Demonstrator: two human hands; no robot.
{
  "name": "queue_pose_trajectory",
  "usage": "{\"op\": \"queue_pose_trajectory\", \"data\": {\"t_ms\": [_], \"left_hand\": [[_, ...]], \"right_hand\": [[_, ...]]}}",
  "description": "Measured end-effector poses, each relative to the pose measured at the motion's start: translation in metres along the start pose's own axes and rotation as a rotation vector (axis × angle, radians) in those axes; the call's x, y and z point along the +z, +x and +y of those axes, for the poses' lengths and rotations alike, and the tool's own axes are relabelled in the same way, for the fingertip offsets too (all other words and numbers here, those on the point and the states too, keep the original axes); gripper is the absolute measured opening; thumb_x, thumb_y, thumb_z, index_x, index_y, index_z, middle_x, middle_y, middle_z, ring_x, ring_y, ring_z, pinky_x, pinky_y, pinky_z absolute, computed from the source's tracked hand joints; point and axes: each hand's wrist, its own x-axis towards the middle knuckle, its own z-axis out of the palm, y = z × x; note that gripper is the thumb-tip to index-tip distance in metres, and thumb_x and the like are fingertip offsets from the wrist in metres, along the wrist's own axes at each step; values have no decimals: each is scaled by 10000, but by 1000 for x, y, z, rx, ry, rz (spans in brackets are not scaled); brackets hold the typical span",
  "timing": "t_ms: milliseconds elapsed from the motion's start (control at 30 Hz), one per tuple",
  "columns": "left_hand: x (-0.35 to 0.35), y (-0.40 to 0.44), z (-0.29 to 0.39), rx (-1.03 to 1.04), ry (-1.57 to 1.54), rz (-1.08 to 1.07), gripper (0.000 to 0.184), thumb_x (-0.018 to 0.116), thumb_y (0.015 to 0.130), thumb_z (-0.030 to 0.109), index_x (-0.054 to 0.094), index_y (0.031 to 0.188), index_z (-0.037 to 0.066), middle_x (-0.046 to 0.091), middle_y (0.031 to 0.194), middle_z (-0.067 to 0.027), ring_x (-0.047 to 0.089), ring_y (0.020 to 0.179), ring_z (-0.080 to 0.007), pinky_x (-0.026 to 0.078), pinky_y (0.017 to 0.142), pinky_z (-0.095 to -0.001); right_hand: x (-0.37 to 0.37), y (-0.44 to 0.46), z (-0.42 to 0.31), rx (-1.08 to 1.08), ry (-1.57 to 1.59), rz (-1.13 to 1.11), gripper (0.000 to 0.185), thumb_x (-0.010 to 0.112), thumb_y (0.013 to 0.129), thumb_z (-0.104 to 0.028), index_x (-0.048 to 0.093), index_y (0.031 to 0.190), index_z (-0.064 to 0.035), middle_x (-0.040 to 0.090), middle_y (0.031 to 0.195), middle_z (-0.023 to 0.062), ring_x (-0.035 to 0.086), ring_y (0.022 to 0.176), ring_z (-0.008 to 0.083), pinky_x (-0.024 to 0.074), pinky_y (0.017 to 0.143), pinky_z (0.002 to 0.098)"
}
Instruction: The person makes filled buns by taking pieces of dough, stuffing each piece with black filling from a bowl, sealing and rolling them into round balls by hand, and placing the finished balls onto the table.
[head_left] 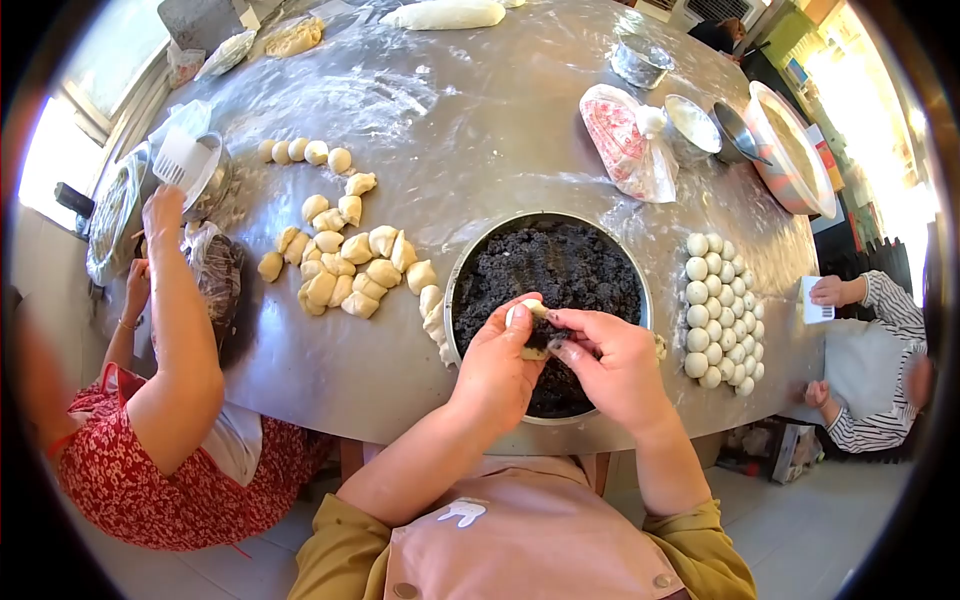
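My left hand (490, 365) is closed around a piece of pale dough (537, 352) above a round metal bowl (545, 214). A lump of dark, crumbly filling sits in the dough. The thumb and fingers of my right hand (618, 365) pinch at this filling, with dark smears on the fingertips. More of the dark filling (550, 265) fills the bowl. Left of the bowl lie several loose dough pieces (340, 265), some running up to its rim. On the right, smooth white dough balls (715, 310) stand in close rows.
A person in a red patterned garment (190, 480) holds a white scraper (185, 158) at left. Another in striped sleeves (890, 300) holds a white scraper (817, 300) at right. A plastic bag (630, 145), a metal pot (640, 62) and a large basin (790, 150) stand at back right.
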Motion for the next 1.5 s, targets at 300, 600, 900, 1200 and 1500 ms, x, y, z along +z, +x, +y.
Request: {"op": "queue_pose_trajectory", "data": {"t_ms": [300, 600, 900, 1200, 1500], "left_hand": [[2, -4, -2, 49, 57, -79, 240, 474, 981, 165, 491, 1208, 87, 541, 996, -19, 511, 890, -109, 450, 788, -266], [-2, -8, 15, -61, -81, -85, 256, 457, 979, 154, 511, 1188, 17, 561, 1081, -99, 564, 1025, -227, 481, 935, -360], [2, -17, 32, -107, -76, -90, 281, 421, 991, 181, 495, 1193, -1, 567, 1094, -129, 574, 1070, -287, 488, 950, -401], [-1, -20, 31, -240, -84, -219, 323, 388, 1003, 232, 482, 1255, 53, 579, 1165, -119, 600, 1020, -233, 502, 739, -290], [2, -29, 17, -184, -41, -219, 191, 475, 969, 127, 479, 1159, 120, 566, 928, -10, 492, 608, -58, 445, 554, -221]], "right_hand": [[13, -1, 4, -85, -161, 68, 169, 680, 761, 17, 648, 924, -13, 661, 828, 120, 651, 698, 208, 517, 624, 279], [-4, 10, 17, -105, -341, 180, 149, 696, 727, 12, 645, 854, -48, 632, 759, 80, 626, 764, 242, 498, 793, 323], [-8, 7, 28, -184, -469, -33, 112, 553, 816, -86, 650, 867, -60, 644, 899, 107, 580, 952, 307, 404, 956, 427], [8, -1, 15, -371, -390, -104, 907, 601, 765, -604, 330, 1362, 23, 414, 1384, 188, 247, 1353, 437, 133, 1085, 519], [32, 3, 17, -456, -290, 90, 610, 355, 939, -543, 517, 1186, -9, 598, 1189, 110, 313, 1345, 399, 115, 1097, 500]]}}
